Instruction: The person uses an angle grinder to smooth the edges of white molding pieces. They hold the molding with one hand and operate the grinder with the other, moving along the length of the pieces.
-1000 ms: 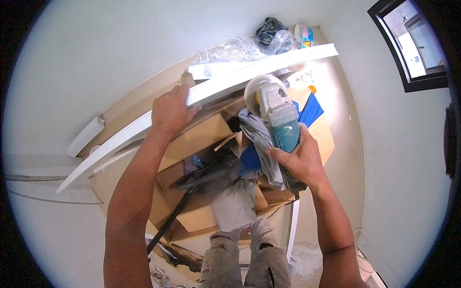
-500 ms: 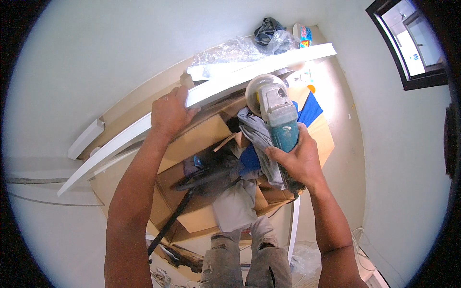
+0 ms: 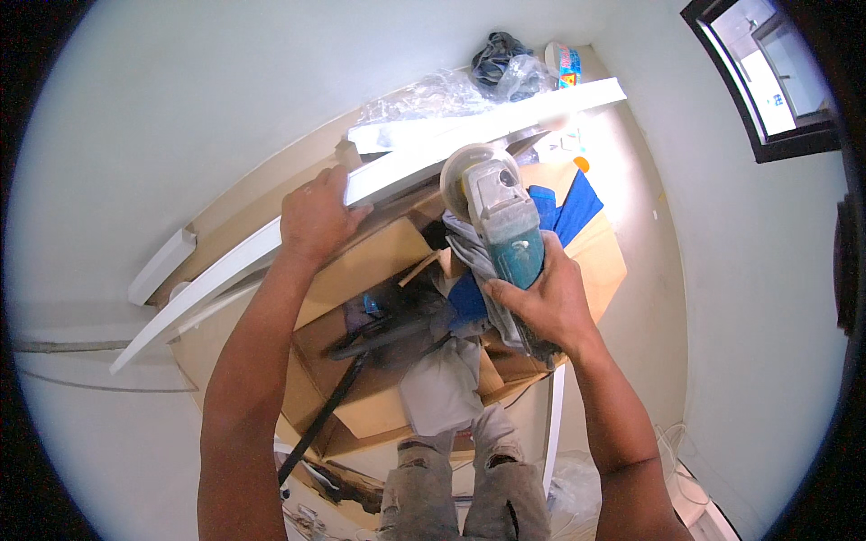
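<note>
A long white strip (image 3: 236, 251) crosses the view from lower left to upper right, over the far side of an open cardboard box (image 3: 368, 272). My left hand (image 3: 316, 215) is closed around the strip near its middle. In my right hand (image 3: 550, 302) is an angle grinder (image 3: 512, 242) with a teal body and grey head, gripped by the body. Its round pale disc (image 3: 469, 180) is close to the strip's near edge; whether they touch I cannot tell. Grey and blue cloths (image 3: 467, 298) lie in the box below the grinder.
Behind the strip lie clear plastic wrap (image 3: 433, 97), a dark bundle (image 3: 499, 59) and a colourful packet (image 3: 566, 65) against the wall. A shorter white piece (image 3: 162, 264) is at the left. A black bar (image 3: 323, 419) leans out of the box. A dark-framed window (image 3: 767, 149) is at upper right.
My right hand has moved the angle grinder a little to the left, bringing its disc further along the strip. My left hand stays on the strip.
</note>
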Motion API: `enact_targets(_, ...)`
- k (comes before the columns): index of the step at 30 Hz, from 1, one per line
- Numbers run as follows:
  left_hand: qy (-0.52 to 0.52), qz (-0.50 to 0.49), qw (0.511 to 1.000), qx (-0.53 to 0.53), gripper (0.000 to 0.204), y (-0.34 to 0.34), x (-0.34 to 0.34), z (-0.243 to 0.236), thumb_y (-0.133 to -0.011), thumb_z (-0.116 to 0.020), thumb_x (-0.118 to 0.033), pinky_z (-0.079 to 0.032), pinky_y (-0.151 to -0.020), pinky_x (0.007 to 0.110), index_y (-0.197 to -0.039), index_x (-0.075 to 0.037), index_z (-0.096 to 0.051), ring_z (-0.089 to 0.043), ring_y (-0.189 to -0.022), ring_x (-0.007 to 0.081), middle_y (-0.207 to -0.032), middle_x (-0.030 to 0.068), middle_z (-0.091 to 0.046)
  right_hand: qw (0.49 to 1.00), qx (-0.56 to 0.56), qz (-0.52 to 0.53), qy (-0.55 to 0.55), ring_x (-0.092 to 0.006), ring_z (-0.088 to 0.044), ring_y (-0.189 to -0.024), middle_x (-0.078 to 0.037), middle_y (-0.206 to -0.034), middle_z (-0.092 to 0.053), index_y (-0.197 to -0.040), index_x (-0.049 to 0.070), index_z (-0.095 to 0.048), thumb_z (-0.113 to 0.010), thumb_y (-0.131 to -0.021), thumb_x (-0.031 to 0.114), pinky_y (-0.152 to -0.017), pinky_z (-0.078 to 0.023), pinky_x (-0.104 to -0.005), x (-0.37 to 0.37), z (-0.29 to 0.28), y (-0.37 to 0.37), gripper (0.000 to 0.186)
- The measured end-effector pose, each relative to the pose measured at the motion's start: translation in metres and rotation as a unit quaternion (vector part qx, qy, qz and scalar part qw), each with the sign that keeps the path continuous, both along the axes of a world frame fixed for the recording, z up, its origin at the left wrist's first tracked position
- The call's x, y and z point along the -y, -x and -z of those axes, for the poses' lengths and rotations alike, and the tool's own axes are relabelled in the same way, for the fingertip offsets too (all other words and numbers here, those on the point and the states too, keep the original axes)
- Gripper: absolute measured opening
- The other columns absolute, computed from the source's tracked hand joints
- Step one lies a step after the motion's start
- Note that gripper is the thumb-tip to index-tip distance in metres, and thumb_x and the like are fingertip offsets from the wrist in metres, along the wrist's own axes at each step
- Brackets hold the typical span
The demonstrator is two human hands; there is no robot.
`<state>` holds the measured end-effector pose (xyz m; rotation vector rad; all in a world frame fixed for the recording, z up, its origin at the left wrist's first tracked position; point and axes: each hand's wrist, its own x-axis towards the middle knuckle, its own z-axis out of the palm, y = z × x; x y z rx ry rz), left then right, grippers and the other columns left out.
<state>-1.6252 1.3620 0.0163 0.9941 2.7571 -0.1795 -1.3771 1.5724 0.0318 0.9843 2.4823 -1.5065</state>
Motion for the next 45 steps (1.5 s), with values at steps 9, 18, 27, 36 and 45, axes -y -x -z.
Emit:
enact_targets(9, -0.035, 0.037, 0.997, -0.054, 0.058, 0.008, 0.005, 0.008, -0.084, -0.083, -0.052, -0.058, -0.077, 0.050, -0.111, -0.007, -0.058, -0.074, -0.092, 0.0364, -0.101, 0.0168, -0.071, 0.995, -0.059, 0.074, -0.005, -0.0309, -0.072, -0.099, -0.022, -0.108, -0.073, -0.124, -0.005, -0.058, -0.089, -0.074, 0.030, -0.092, -0.055, -0.0409, -0.008, 0.000, -0.021, 0.068)
enact_targets(18, -0.036, -0.007, 0.997, -0.060, 0.079, 0.109, -0.009, 0.026, -0.071, -0.090, -0.062, -0.060, -0.082, 0.048, -0.120, -0.004, -0.065, -0.076, -0.089, 0.0373, -0.098, 0.0187, -0.077, 0.949, -0.125, 0.271, 0.106, -0.0225, -0.070, -0.096, -0.014, -0.113, -0.069, -0.134, -0.004, -0.056, -0.093, -0.074, 0.020, -0.087, -0.057, -0.0362, -0.023, 0.017, -0.101, 0.074)
enact_targets(27, -0.077, -0.032, 0.994, -0.074, 0.105, 0.174, -0.024, 0.036, -0.061, -0.095, -0.065, -0.064, -0.084, 0.045, -0.132, 0.005, -0.062, -0.078, -0.091, 0.0338, -0.103, 0.0242, -0.076, 0.937, -0.019, 0.345, 0.048, -0.0223, -0.069, -0.095, -0.012, -0.110, -0.067, -0.140, 0.000, -0.051, -0.093, -0.072, 0.028, -0.086, -0.056, -0.0354, -0.044, 0.084, -0.176, 0.085)
enact_targets(36, -0.095, -0.034, 0.994, -0.047, 0.100, 0.181, -0.028, 0.031, -0.061, -0.097, -0.059, -0.064, -0.084, 0.043, -0.128, 0.006, -0.063, -0.078, -0.091, 0.0339, -0.103, 0.0255, -0.075, 0.930, -0.093, 0.334, 0.122, -0.0220, -0.069, -0.091, -0.011, -0.105, -0.069, -0.135, -0.001, -0.052, -0.095, -0.073, 0.028, -0.083, -0.057, -0.0346, -0.050, 0.109, -0.195, 0.081)
enact_targets(45, -0.126, -0.076, 0.988, -0.055, 0.098, 0.131, -0.023, 0.031, -0.075, -0.074, -0.082, -0.061, -0.079, 0.047, -0.119, 0.006, -0.068, -0.076, -0.089, 0.0341, -0.097, 0.0242, -0.075, 0.924, -0.047, 0.357, 0.131, -0.0211, -0.068, -0.093, -0.011, -0.106, -0.068, -0.139, -0.002, -0.049, -0.095, -0.072, 0.024, -0.086, -0.055, -0.0342, -0.057, 0.053, -0.193, 0.086)
